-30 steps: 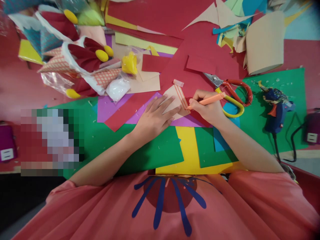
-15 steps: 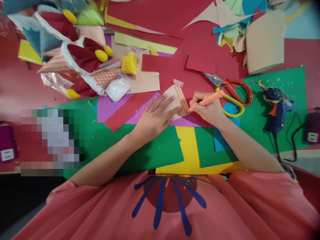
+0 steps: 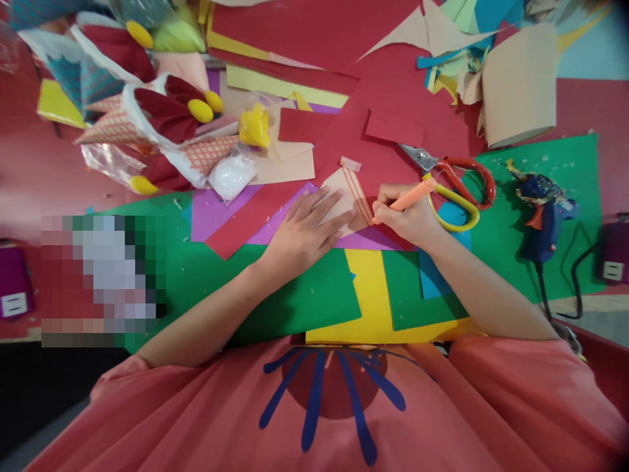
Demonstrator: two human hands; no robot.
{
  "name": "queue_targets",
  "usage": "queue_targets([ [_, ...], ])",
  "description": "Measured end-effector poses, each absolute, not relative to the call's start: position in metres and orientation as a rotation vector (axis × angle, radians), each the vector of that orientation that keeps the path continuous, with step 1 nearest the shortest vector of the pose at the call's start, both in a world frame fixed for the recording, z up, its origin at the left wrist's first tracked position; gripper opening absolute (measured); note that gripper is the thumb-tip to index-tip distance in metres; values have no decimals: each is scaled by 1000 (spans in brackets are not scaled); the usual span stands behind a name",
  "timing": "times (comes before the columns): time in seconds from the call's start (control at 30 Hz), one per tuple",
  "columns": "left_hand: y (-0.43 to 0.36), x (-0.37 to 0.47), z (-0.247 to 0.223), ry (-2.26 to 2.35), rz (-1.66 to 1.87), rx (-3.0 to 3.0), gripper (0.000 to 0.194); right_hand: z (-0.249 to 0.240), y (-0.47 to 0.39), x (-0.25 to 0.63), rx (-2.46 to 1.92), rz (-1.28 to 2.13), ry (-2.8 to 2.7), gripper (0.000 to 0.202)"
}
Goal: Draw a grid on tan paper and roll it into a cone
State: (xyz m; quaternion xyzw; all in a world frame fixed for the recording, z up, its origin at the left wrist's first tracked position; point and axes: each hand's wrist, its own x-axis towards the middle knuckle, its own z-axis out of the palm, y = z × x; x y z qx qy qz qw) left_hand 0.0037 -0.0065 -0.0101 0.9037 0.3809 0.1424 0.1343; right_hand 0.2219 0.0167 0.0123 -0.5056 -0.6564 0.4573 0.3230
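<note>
My left hand point(image 3: 309, 223) lies flat with fingers spread, pressing on a small cream piece of paper point(image 3: 339, 190). Orange stripes run along the right side of that piece. In my right hand point(image 3: 405, 213) is an orange marker point(image 3: 415, 194), gripped between thumb and fingers, its tip at the lower right edge of the paper near the stripes. A short pale pink cap point(image 3: 350, 164) rests at the paper's top edge. Just beyond my right hand lie scissors point(image 3: 455, 187) with one red and one yellow handle loop.
A blue glue gun point(image 3: 543, 223) with a cord lies at the right on green paper point(image 3: 580, 170). Checked paper cones point(image 3: 211, 154) and bags of pompoms are at the left. A cream paper cylinder point(image 3: 521, 88) lies at the back right, by paper scraps point(image 3: 403, 33).
The marker's back end has shifted slightly left and its tip sits a little lower by the stripes' bottom end. My left hand stays in place.
</note>
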Motion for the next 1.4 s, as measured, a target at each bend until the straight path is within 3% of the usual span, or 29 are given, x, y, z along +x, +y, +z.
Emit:
queue_targets([
  [0.57, -8, 3, -5, 947, 406, 2645, 35, 3, 18, 227, -1196, 1285, -1314, 24],
  [0.87, -13, 6, -1, 632, 355, 2715, 39, 12, 16, 227, -1308, 1176, -1466, 21],
  [1.4, -13, 7, -5, 620, 412, 2727, 38, 7, 16, 225, -1343, 1051, -1654, 18],
])
